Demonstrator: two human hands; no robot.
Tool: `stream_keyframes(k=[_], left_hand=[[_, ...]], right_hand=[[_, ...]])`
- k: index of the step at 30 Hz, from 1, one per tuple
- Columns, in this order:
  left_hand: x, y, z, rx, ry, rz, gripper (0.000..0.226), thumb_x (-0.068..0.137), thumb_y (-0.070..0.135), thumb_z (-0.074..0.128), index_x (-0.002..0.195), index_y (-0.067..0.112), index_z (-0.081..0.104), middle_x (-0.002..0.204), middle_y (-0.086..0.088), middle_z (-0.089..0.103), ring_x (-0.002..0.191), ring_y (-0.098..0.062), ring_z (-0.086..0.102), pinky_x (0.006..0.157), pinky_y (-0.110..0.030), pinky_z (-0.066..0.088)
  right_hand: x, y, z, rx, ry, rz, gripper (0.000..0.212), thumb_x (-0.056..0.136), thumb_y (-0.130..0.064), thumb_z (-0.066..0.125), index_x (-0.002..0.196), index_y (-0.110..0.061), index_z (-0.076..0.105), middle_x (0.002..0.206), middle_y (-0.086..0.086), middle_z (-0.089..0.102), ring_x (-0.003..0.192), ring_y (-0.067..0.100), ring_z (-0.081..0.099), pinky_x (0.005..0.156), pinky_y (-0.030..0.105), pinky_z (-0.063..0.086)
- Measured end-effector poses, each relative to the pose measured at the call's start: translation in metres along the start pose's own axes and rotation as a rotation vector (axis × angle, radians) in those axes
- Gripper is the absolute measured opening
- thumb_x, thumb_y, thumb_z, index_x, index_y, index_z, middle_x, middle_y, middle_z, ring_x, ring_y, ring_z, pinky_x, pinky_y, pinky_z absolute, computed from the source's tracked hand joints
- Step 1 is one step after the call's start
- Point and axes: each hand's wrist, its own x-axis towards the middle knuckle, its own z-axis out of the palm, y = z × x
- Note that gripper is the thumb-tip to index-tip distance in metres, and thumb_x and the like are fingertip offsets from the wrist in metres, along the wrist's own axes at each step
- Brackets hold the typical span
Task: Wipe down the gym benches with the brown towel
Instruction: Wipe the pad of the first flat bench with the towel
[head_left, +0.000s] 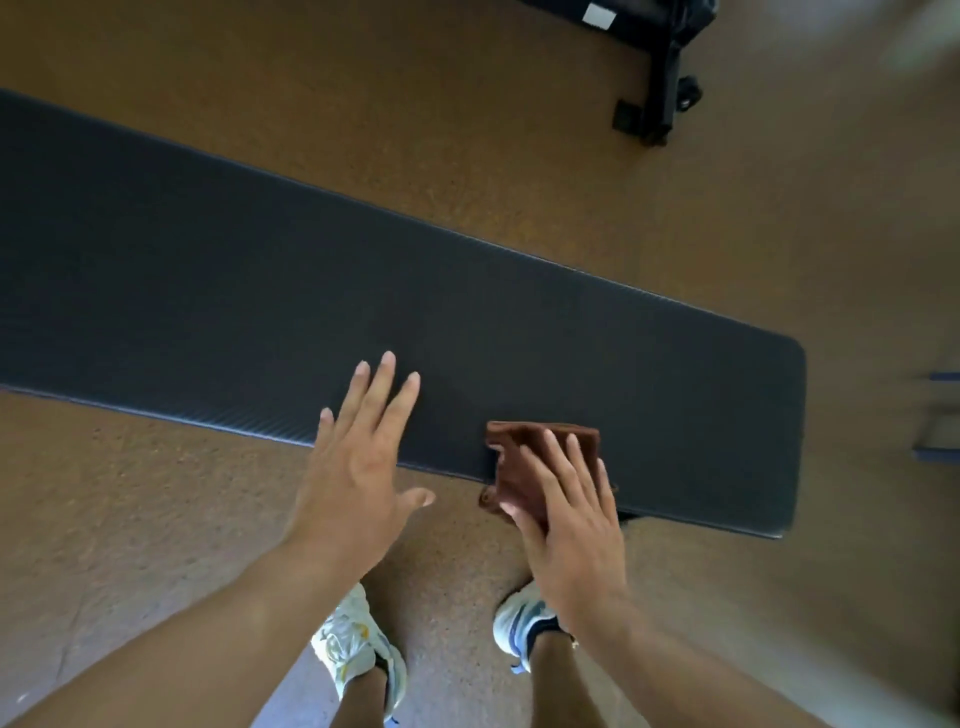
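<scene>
Two hands reach over the near edge of the long dark bench (467, 322), low in the middle of the frame. Flat, straight fingers of the right hand (571, 519) press the folded brown towel (524, 457) onto that edge, with no closed grip. Beside it, the left hand (358, 457) is spread wide, holding nothing; white sneakers (353, 644) stand on the brown floor (156, 519) below.

The person is wearing white sneakers (358, 649) with blue and yellow accents and dark ankle socks (545, 626); both forearms are showing bare, without sleeves.
</scene>
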Motion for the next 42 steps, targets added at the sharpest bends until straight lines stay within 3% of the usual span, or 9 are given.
stream_keyframes(k=[5,12,16,20,25,30,34,38,42], left_hand=[[0.036,0.063,0.016,0.004,-0.058,-0.014,0.121,0.076,0.038,0.086,0.160,0.031,-0.001,0.166,0.016,-0.020,0.152,-0.011,-0.023,0.122,-0.060,0.014],[0.054,0.093,0.034,0.160,-0.097,-0.135,0.126,0.077,0.044,0.084,0.159,0.033,-0.012,0.165,0.011,-0.026,0.151,-0.015,-0.027,0.120,-0.062,0.007],[0.059,0.107,0.039,0.213,-0.117,-0.119,0.130,0.077,0.034,0.086,0.158,0.031,-0.015,0.164,0.008,-0.030,0.151,-0.019,-0.029,0.120,-0.064,0.011],[0.079,0.133,0.050,0.355,-0.234,-0.022,0.142,0.073,0.036,0.089,0.154,0.031,-0.028,0.158,0.007,-0.043,0.148,-0.024,-0.035,0.115,-0.071,0.019],[0.095,0.147,0.064,0.506,-0.307,-0.080,0.157,0.057,0.058,0.090,0.153,0.027,-0.031,0.160,0.006,-0.038,0.149,-0.028,-0.033,0.109,-0.078,0.022],[0.095,0.150,0.064,0.562,-0.309,-0.113,0.156,0.056,0.059,0.089,0.155,0.030,-0.028,0.162,0.008,-0.035,0.150,-0.026,-0.031,0.109,-0.076,0.023],[0.092,0.156,0.066,0.586,-0.325,-0.132,0.154,0.057,0.058,0.088,0.155,0.028,-0.028,0.162,0.006,-0.036,0.150,-0.028,-0.031,0.108,-0.075,0.027],[0.091,0.164,0.069,0.593,-0.327,-0.154,0.153,0.059,0.055,0.089,0.155,0.025,-0.027,0.161,0.004,-0.036,0.151,-0.030,-0.029,0.108,-0.072,0.032],[0.094,0.169,0.068,0.619,-0.331,-0.162,0.153,0.060,0.054,0.089,0.155,0.025,-0.028,0.161,0.004,-0.037,0.151,-0.031,-0.028,0.109,-0.070,0.035]], right_hand=[[0.049,0.033,-0.031,0.075,-0.006,0.107,0.060,0.108,-0.058,0.031,0.164,-0.039,0.025,0.175,-0.013,0.011,0.163,0.014,-0.004,0.132,0.045,0.003],[0.228,0.032,-0.075,0.187,-0.009,0.042,0.063,0.102,-0.062,0.047,0.160,-0.037,0.037,0.172,-0.005,0.028,0.162,0.022,0.011,0.132,0.046,-0.001],[0.129,0.058,-0.049,0.111,0.123,-0.028,0.063,0.100,-0.056,0.055,0.157,-0.034,0.041,0.171,-0.006,0.030,0.162,0.018,0.013,0.132,0.048,0.007],[0.002,0.095,-0.024,0.082,0.019,0.012,0.065,0.103,-0.059,0.049,0.161,-0.034,0.037,0.173,-0.009,0.022,0.163,0.016,0.009,0.129,0.052,0.016],[0.068,0.111,-0.037,0.103,0.048,-0.001,0.060,0.106,-0.059,0.040,0.161,-0.034,0.037,0.174,-0.006,0.021,0.163,0.016,0.003,0.132,0.048,0.004],[0.191,0.135,-0.080,0.176,0.082,0.067,0.061,0.106,-0.058,0.044,0.161,-0.034,0.035,0.173,-0.002,0.026,0.163,0.020,0.008,0.132,0.044,-0.003],[0.128,0.132,-0.062,0.182,0.139,0.072,0.061,0.104,-0.056,0.049,0.159,-0.032,0.040,0.172,-0.003,0.028,0.163,0.018,0.010,0.132,0.048,0.004],[-0.002,0.126,-0.025,0.133,-0.010,-0.004,0.060,0.106,-0.056,0.047,0.161,-0.033,0.037,0.175,-0.006,0.018,0.163,0.017,0.006,0.129,0.052,0.016],[0.029,0.133,-0.029,0.129,-0.009,-0.057,0.055,0.109,-0.053,0.044,0.158,-0.030,0.042,0.173,-0.004,0.025,0.162,0.018,0.012,0.130,0.053,0.016]])
